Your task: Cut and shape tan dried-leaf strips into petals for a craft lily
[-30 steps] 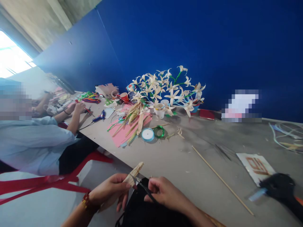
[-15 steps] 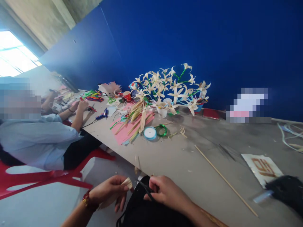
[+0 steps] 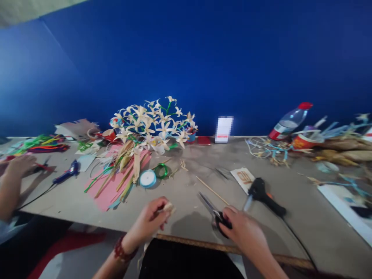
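Blue wall panelling point(image 3: 203, 58) fills everything from ten o'clock round to two, with a strip of pale grey ceiling point(image 3: 37, 8) at the eleven o'clock corner, and below it runs the long grey tabletop point(image 3: 186, 162), busy at both ends! At about ten to nine o'clock, white flowers point(image 3: 164, 130) on green stems crowd against the panel; towards eight, pink paper point(image 3: 100, 192) lies under dry husk strips, a blue-rimmed ribbon spool point(image 3: 147, 179) just beside. Down at half past six, the left hand point(image 3: 154, 217) pinches a small pale piece point(image 3: 169, 208) between thumb and fingers, near the table's front edge. Over to five, and the right hand point(image 3: 244, 228) has its fingers around the handles of black-handled scissors point(image 3: 213, 213), blades pointing up to eleven; whether they rest on the surface, I cannot tell. A thin stick point(image 3: 212, 190) lies just beyond them, a black glue gun point(image 3: 267, 199) at four, a red-capped bottle point(image 3: 290, 122) leaning at three. Out at nine, a co-worker's hand point(image 3: 21, 166) reaches over the table, blurred, and at eight a red chair point(image 3: 72, 242) shows beneath.
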The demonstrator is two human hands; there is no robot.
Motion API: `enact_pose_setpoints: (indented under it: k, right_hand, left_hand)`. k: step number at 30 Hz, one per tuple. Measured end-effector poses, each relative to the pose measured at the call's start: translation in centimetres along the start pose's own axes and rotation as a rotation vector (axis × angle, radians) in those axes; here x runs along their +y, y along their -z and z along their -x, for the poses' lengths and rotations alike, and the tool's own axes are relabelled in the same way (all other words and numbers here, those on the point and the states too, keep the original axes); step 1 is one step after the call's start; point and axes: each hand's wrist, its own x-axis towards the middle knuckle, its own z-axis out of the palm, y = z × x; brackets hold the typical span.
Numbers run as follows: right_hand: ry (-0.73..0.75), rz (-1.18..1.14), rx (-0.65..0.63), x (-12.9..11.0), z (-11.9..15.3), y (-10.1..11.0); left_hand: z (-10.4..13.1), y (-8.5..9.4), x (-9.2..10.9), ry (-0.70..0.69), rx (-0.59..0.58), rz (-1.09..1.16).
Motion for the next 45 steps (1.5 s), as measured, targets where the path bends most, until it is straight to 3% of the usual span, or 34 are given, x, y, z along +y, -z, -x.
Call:
enact_pose_setpoints:
  k: [2, 6, 12, 14, 17, 19, 21, 22, 24, 26, 27, 33, 41, 45]
  right_hand:
    - [-0.068, -0.012, -0.013, 0.5, 0.8, 0.3]
    - [-0.097, -0.221, -0.025, -0.5, 1.4, 2.1]
    - [0.166, -0.505, 0.051, -4.6, -0.2, 4.4]
    - [0.169, -0.604, 0.057, -5.3, -1.1, 4.0]
    - [0.037, -0.955, 0.061, -5.6, -1.9, 2.5]
    - [-0.081, -1.215, 0.047, -5.8, -2.1, 1.4]
    - [-0.175, -1.389, 0.043, -6.2, -1.9, 0.5]
    - [-0.206, -1.439, 0.045, -6.5, -1.8, 0.1]
    - [-0.223, -1.491, 0.051, -7.2, -1.5, -0.4]
    - [-0.197, -1.496, 0.038, -7.8, -1.3, -0.7]
    - [-0.177, -1.472, 0.034, -7.9, -1.2, -0.8]
    - [-0.059, -1.156, 0.070, -7.2, -1.1, -0.1]
    - [-0.095, -1.407, -0.095, -7.3, -1.0, 0.9]
    - [-0.108, -1.383, -0.067, -7.1, -1.1, 0.7]
  left_hand:
    - [-2.6, -1.8, 1.8, -0.184, -0.071, -0.262]
    - [-5.2, -4.1, 4.1, -0.283, -0.194, -0.348]
    - [-5.6, -4.4, 4.8, -0.477, -0.283, -0.587]
    - [-5.3, -3.7, 4.5, -0.585, -0.173, -0.619]
    - [-4.7, -2.7, 3.0, -0.718, 0.255, -0.501]
    - [-4.2, -2.7, 1.6, -0.690, 0.540, -0.259]
    - [-4.0, -3.6, 0.3, -0.602, 0.674, 0.078]
    - [-4.0, -4.3, -0.3, -0.513, 0.639, 0.213]
    - [-4.1, -5.7, -0.9, -0.301, 0.416, 0.346]
    - [-4.4, -6.8, -1.0, -0.132, 0.193, 0.357]
    - [-4.5, -7.2, -0.9, -0.094, 0.135, 0.341]
    - [-5.1, -6.5, 0.0, -0.104, 0.048, 0.126]
    - [-4.1, -5.8, 0.7, -0.014, -0.064, 0.191]
    - [-3.8, -5.8, 1.0, 0.008, -0.080, 0.209]
